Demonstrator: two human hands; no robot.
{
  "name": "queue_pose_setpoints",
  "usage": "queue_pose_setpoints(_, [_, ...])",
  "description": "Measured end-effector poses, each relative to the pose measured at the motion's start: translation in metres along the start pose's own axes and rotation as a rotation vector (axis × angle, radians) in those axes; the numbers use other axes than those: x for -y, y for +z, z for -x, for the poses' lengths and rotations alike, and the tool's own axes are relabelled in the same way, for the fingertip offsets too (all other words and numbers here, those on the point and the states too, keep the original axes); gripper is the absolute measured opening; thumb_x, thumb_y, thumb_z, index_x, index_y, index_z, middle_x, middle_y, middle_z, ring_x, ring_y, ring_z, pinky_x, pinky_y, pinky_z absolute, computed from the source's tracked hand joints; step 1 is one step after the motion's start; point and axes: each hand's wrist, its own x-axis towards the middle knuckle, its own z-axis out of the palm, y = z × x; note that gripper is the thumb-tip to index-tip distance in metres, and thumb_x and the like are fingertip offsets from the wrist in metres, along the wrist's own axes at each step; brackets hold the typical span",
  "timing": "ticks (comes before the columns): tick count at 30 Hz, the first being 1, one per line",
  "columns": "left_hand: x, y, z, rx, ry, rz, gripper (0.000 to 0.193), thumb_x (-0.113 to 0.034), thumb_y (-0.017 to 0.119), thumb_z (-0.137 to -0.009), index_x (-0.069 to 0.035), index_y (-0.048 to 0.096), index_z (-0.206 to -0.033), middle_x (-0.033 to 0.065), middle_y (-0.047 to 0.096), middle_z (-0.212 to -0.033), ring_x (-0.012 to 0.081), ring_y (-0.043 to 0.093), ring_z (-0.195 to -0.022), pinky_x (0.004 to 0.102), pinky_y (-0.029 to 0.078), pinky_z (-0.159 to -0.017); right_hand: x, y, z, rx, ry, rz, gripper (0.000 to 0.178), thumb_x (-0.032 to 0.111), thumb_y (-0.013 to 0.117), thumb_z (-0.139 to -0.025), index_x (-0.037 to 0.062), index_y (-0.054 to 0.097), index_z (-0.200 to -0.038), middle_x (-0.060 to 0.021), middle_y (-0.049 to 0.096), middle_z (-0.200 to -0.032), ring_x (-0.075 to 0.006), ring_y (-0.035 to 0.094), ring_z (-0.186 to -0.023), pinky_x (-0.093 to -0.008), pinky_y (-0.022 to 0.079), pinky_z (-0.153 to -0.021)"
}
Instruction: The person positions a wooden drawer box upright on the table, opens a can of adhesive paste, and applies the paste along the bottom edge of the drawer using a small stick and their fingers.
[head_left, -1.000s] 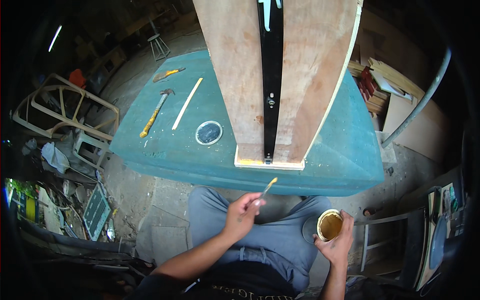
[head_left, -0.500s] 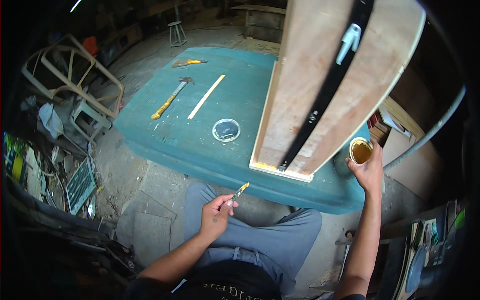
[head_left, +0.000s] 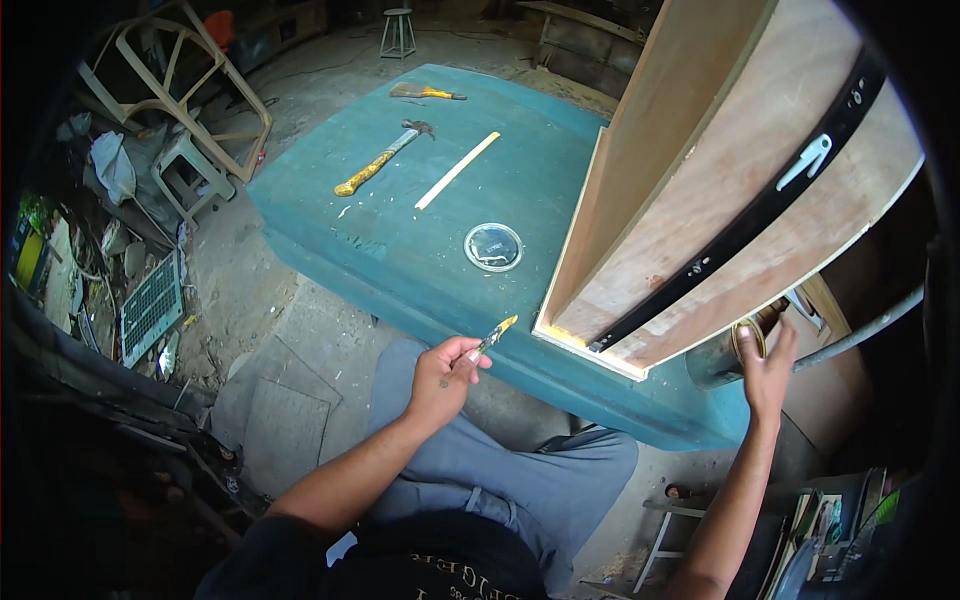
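Observation:
My left hand (head_left: 444, 382) is closed around a small, thin tool (head_left: 496, 336) with a yellow-smeared tip pointing away from me; its exact kind is unclear. At the right, my right hand (head_left: 768, 376) has its thumb and fingers apart beside a grey metal can (head_left: 712, 366). The thumb overlaps the can's rim, and the hand hides part of its opening. Between the hands, a wooden drawer-like box (head_left: 755, 225) stands on end on the teal table (head_left: 400, 250). A black drawer slide (head_left: 690, 271) with a white lever runs up its side. Yellow paste marks its lower edge.
A round lid (head_left: 493, 247) lies left of the box. Farther off are a wood strip (head_left: 457, 171), a hammer (head_left: 385, 160) and a paintbrush (head_left: 427, 91). Chair frames (head_left: 190, 80) and clutter stand left of the table; a curved pipe (head_left: 860, 328) rises at the right.
My right hand has loosened from the can's rim, and its fingers have spread. The can's opening no longer faces me as fully. My left hand has shifted slightly forward with the tool; the view has turned.

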Motion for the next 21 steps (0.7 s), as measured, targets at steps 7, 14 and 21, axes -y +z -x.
queue_pose_setpoints(7, [-0.007, -0.003, -0.018, -0.007, 0.168, -0.262, 0.019, 0.001, 0.062, -0.102, 0.000, 0.075, -0.115, 0.0077, 0.076, -0.094, 0.0142, 0.066, -0.072, 0.0286, 0.052, -0.066, 0.080, -0.047, -0.048, -0.149, -0.212, -0.816, 0.082, 0.064, 0.051, -0.105, -0.0012, 0.050, -0.155, -0.0191, 0.058, -0.147, -0.0306, 0.059, -0.133, -0.0451, 0.047, -0.111])
queue_pose_setpoints(14, [-0.046, -0.013, -0.059, 0.176, 0.677, -0.678, 0.042, 0.015, 0.060, -0.084, -0.008, 0.081, -0.113, 0.0120, 0.072, -0.091, 0.0287, 0.071, -0.077, 0.0359, 0.057, -0.068, 0.124, -0.032, -0.052, -0.271, -0.084, -0.965, 0.061, 0.053, 0.056, -0.109, 0.0006, 0.059, -0.140, -0.0062, 0.069, -0.105, -0.0150, 0.066, -0.099, -0.0290, 0.050, -0.087])
queue_pose_setpoints(21, [-0.053, -0.017, -0.088, 0.303, 0.861, -0.880, 0.045, 0.015, 0.064, -0.075, -0.010, 0.082, -0.108, 0.0074, 0.073, -0.094, 0.0290, 0.072, -0.088, 0.0416, 0.057, -0.077, 0.105, -0.001, 0.006, -0.536, -0.066, -0.924, 0.048, 0.033, 0.054, -0.112, -0.0027, 0.050, -0.144, -0.0166, 0.061, -0.136, -0.0236, 0.065, -0.119, -0.0414, 0.051, -0.109])
